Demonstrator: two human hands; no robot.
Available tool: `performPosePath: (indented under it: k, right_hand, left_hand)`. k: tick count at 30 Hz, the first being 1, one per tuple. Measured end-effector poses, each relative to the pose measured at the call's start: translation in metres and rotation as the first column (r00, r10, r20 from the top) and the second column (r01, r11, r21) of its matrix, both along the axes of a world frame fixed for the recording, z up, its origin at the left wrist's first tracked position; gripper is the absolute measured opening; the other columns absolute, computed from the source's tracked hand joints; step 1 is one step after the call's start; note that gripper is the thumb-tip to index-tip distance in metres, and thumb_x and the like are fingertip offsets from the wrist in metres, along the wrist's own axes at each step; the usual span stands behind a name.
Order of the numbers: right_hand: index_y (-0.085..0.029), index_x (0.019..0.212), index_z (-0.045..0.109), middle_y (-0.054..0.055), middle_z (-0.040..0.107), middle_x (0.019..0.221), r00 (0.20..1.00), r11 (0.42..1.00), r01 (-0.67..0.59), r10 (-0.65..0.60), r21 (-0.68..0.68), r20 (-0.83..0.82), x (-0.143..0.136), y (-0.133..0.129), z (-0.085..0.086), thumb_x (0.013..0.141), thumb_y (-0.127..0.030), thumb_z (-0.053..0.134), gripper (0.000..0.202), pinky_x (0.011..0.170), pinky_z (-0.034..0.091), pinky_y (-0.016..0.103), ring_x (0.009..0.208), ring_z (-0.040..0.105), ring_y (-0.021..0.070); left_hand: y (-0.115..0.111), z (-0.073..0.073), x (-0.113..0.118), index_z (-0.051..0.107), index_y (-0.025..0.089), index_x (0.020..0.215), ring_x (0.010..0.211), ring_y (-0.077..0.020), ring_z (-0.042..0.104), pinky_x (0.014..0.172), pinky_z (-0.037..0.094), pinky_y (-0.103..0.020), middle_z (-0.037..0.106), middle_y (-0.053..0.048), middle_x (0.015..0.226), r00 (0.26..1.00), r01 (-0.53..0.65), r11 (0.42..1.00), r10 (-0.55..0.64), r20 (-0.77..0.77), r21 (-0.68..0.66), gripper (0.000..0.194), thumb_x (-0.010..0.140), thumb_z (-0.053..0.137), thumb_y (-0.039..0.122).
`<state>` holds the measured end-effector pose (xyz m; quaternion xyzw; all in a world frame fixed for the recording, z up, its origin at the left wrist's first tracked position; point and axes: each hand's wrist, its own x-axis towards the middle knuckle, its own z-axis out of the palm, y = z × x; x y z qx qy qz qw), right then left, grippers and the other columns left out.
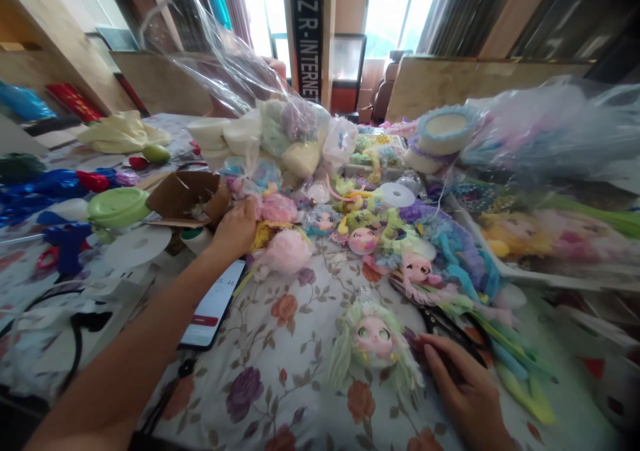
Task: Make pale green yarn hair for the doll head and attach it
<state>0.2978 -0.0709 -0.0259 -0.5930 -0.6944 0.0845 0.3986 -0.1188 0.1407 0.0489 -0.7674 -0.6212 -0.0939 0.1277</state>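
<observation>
My left hand reaches into the pile beside a brown cardboard box. Its closed fingers touch pink fluffy material, and whatever is in them is hidden. Low on the right, my right hand rests on the cloth, thumb and forefinger tips close together; I cannot make out anything between them. Just left of it lies a doll head with pale green yarn hair and green eyes, face up. Black-handled scissors lie partly behind my right fingers. A pink fluffy ball sits right of my left wrist.
A phone lies under my left forearm. More doll heads, a white spool and colourful trimmings crowd the middle. On the right stands a white tray of doll pieces below plastic bags. A green lid is at left.
</observation>
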Motion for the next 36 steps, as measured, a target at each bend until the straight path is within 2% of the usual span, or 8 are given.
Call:
performPosePath:
  k: [7,13,16,19,24,27,31,36]
  right_hand:
    - [-0.021,0.094,0.074,0.006,0.078,0.089,1.000,1.000,-0.006,0.006,0.002,-0.008,-0.002,0.001,0.002,0.086,-0.031,0.062,0.017,0.076,0.062,0.032,0.078,0.075,0.0240]
    - [-0.022,0.089,0.075,0.006,0.078,0.084,0.998,1.000,0.006,-0.004,0.027,-0.066,-0.008,0.003,0.007,0.086,-0.032,0.061,0.018,0.071,0.063,0.032,0.071,0.075,0.0239]
    - [-0.021,0.090,0.075,0.007,0.078,0.085,0.999,1.000,-0.001,0.002,0.020,-0.053,-0.008,0.004,0.008,0.086,-0.032,0.060,0.019,0.071,0.063,0.032,0.073,0.075,0.0243]
    - [-0.021,0.090,0.074,0.006,0.078,0.085,0.999,1.000,-0.004,0.005,0.031,-0.048,-0.008,0.003,0.009,0.087,-0.031,0.060,0.018,0.070,0.063,0.031,0.073,0.075,0.0235]
    - [-0.021,0.089,0.075,0.006,0.078,0.083,0.998,0.999,-0.002,0.005,0.043,-0.069,-0.009,0.003,0.012,0.086,-0.030,0.061,0.017,0.068,0.062,0.029,0.072,0.075,0.0228]
    - [-0.021,0.088,0.075,0.005,0.078,0.082,0.997,0.999,-0.003,0.006,0.036,-0.076,-0.010,0.004,0.013,0.086,-0.030,0.061,0.017,0.068,0.062,0.029,0.071,0.075,0.0226]
    - [-0.021,0.089,0.075,0.005,0.078,0.084,0.998,1.000,-0.010,0.011,0.017,-0.058,-0.008,0.005,0.010,0.086,-0.031,0.061,0.017,0.068,0.062,0.029,0.072,0.075,0.0226]
    - [-0.019,0.091,0.074,0.006,0.077,0.084,0.999,0.999,-0.022,0.023,0.033,-0.025,-0.006,0.005,0.008,0.088,-0.029,0.060,0.017,0.069,0.061,0.027,0.072,0.074,0.0213]
  left_hand:
    - [0.002,-0.013,-0.006,0.061,0.005,0.112,0.129,-0.0345,0.047,0.105,0.039,-0.046,0.051,-0.027,0.135,0.997,0.064,0.996,-0.067,-0.037,-0.069,0.036,0.083,0.041,0.011]
    - [-0.018,0.027,0.009,0.059,0.010,0.119,0.117,-0.0323,0.055,0.096,0.044,-0.045,0.061,-0.021,0.123,0.999,0.036,0.999,-0.035,-0.008,0.014,0.039,0.094,0.033,0.024]
    - [-0.025,0.038,0.023,0.066,0.016,0.104,0.110,-0.0312,0.058,0.092,0.045,-0.044,0.065,-0.016,0.114,0.992,0.070,0.996,-0.075,0.097,0.057,0.034,0.093,0.037,0.029]
    - [-0.018,0.031,0.032,0.070,0.020,0.085,0.104,-0.0273,0.060,0.093,0.046,-0.040,0.068,-0.010,0.102,0.940,0.241,0.970,-0.224,0.257,-0.036,0.024,0.087,0.048,0.031]
    - [-0.004,0.016,0.028,0.070,0.019,0.077,0.094,-0.0236,0.063,0.085,0.050,-0.035,0.071,-0.007,0.093,0.890,0.288,0.956,-0.249,0.382,-0.048,0.023,0.082,0.050,0.030]
    - [-0.007,0.022,0.013,0.067,0.018,0.080,0.079,-0.0191,0.065,0.072,0.053,-0.031,0.072,-0.004,0.084,0.800,0.230,0.973,-0.192,0.568,0.005,0.022,0.082,0.055,0.037]
    - [-0.009,0.032,-0.014,0.057,0.018,0.083,0.054,-0.0116,0.059,0.049,0.049,-0.022,0.065,0.004,0.063,0.417,-0.019,0.998,-0.053,0.908,0.066,0.024,0.073,0.072,0.035]
    - [-0.001,0.039,-0.026,0.056,0.018,0.090,0.054,-0.0095,0.058,0.049,0.050,-0.022,0.063,0.005,0.066,0.441,-0.121,0.986,-0.047,0.896,0.111,0.022,0.075,0.068,0.027]
